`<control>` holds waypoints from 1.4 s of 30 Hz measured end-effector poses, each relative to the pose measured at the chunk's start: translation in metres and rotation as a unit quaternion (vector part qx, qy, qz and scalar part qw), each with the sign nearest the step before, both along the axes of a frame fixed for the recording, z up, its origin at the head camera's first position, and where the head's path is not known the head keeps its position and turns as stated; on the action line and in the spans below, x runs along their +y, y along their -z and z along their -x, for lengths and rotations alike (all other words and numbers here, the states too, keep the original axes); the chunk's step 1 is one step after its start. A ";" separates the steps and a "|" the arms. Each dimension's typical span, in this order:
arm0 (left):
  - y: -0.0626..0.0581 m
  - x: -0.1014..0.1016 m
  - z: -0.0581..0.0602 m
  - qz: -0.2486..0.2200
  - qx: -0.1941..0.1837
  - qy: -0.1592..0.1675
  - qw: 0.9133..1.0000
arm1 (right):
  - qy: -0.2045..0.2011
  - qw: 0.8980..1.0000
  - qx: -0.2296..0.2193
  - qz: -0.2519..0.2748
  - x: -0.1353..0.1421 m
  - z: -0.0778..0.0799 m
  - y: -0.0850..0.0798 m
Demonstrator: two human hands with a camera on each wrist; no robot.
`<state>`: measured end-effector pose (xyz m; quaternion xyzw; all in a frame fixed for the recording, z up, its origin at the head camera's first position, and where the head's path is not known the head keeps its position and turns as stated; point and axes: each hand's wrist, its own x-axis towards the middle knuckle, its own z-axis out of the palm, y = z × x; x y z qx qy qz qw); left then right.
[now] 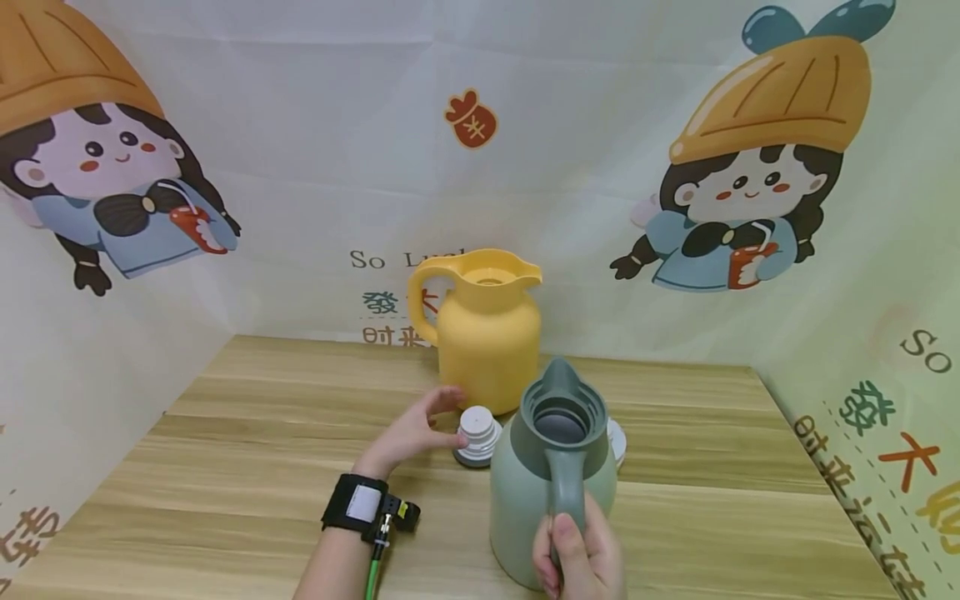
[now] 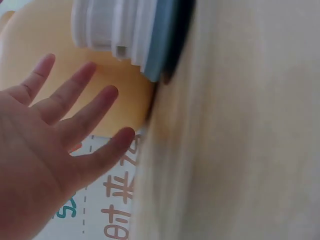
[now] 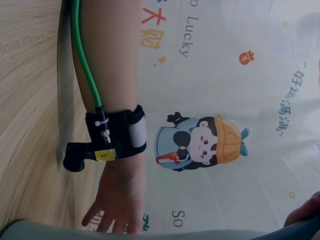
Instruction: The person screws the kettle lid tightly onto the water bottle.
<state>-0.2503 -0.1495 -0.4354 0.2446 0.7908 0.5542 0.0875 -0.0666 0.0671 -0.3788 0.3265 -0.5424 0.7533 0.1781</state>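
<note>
My right hand (image 1: 585, 554) grips the handle (image 1: 567, 479) of a pale green thermos jug (image 1: 517, 492), whose mouth stands uncovered. In the right wrist view only a strip of the jug (image 3: 165, 237) and part of the right hand (image 3: 306, 214) show. My left hand (image 1: 412, 429), fingers spread, is beside a white stopper (image 1: 477, 427) with a dark grey-green rim. The left wrist view shows a gap between the left hand (image 2: 55, 140) and the stopper (image 2: 102, 25). Behind them stands a yellow thermos jug (image 1: 487, 342), also uncovered.
A white round piece (image 1: 617, 442) is partly hidden behind the green jug. The wooden table (image 1: 712, 533) meets a printed cloth backdrop (image 1: 322, 150) at the back and sides. A green cable (image 1: 372, 575) runs from the left wristband (image 1: 352, 504).
</note>
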 end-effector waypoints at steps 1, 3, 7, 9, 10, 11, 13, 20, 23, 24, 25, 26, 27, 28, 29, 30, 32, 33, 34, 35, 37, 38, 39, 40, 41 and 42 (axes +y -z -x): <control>0.006 0.000 0.002 0.009 0.001 -0.006 1.000 | 0.002 1.000 -0.002 -0.002 0.000 0.000 0.000; 0.015 0.001 0.006 0.029 0.003 -0.019 0.999 | 0.002 1.000 -0.002 -0.003 0.000 0.000 0.000; 0.019 0.005 0.007 0.058 0.007 -0.029 0.998 | 0.001 1.000 0.006 -0.005 0.001 0.001 -0.001; 0.021 0.007 0.008 0.061 0.009 -0.026 0.998 | 0.001 1.000 0.008 -0.006 0.002 0.001 -0.001; 0.021 0.009 0.008 0.062 0.010 -0.024 0.998 | 0.002 1.000 0.009 -0.007 0.002 0.001 -0.001; 0.021 0.010 0.008 0.063 0.011 -0.020 0.998 | 0.003 1.000 0.009 -0.007 0.002 0.001 0.000; 0.023 0.012 0.008 0.070 0.017 -0.015 0.997 | 0.006 1.000 0.010 -0.008 0.002 0.001 0.000; 0.029 0.018 0.008 0.100 0.032 -0.017 0.994 | 0.008 1.000 0.024 -0.008 0.001 0.003 0.001; 0.031 0.020 0.007 0.105 0.041 -0.026 0.993 | 0.007 1.000 0.022 -0.008 0.001 0.002 0.001; 0.031 0.021 0.007 0.104 0.043 -0.031 0.993 | 0.007 1.000 0.020 -0.009 0.001 0.002 0.001; 0.031 0.022 0.006 0.103 0.044 -0.036 0.993 | 0.006 1.000 0.018 -0.009 0.001 0.002 0.001; 0.031 0.023 0.006 0.103 0.045 -0.043 0.993 | 0.006 1.000 0.016 -0.010 0.001 0.002 0.001; 0.032 0.024 0.006 0.103 0.046 -0.049 0.992 | 0.006 1.000 0.015 -0.011 0.001 0.001 0.001; 0.032 0.025 0.006 0.107 0.048 -0.058 0.991 | 0.006 1.000 0.013 -0.010 0.001 0.001 0.001; 0.033 0.027 0.005 0.112 0.049 -0.065 0.990 | 0.006 1.000 0.011 -0.011 0.001 0.001 0.001; 0.033 0.028 0.005 0.118 0.053 -0.074 0.989 | 0.006 1.000 0.010 -0.012 0.001 0.001 0.001; 0.035 0.031 0.005 0.139 0.064 -0.090 0.984 | 0.007 1.000 0.008 -0.013 0.001 0.000 0.001; 0.035 0.032 0.004 0.150 0.069 -0.098 0.981 | 0.008 1.000 0.007 -0.014 0.001 0.000 0.000; 0.035 0.034 0.004 0.159 0.073 -0.105 0.979 | 0.008 1.000 0.006 -0.014 0.001 0.000 0.000; 0.036 0.035 0.003 0.168 0.078 -0.111 0.976 | 0.008 1.000 0.006 -0.014 0.002 0.000 0.000; 0.036 0.037 0.002 0.187 0.087 -0.122 0.971 | 0.006 1.000 0.007 -0.013 0.002 0.000 0.000; 0.036 0.038 0.001 0.193 0.089 -0.126 0.969 | 0.005 1.000 0.009 -0.013 0.002 0.000 0.000; 0.036 0.038 0.001 0.200 0.092 -0.129 0.967 | 0.003 1.000 0.011 -0.014 0.002 0.000 0.001; 0.036 0.039 0.001 0.206 0.095 -0.131 0.965 | 0.002 1.000 0.012 -0.013 0.002 0.000 0.001; 0.037 0.039 0.000 0.211 0.098 -0.134 0.963 | 0.001 1.000 0.012 -0.013 0.003 0.001 0.001; 0.037 0.039 0.000 0.215 0.102 -0.135 0.962 | 0.000 1.000 0.014 -0.013 0.003 0.001 0.001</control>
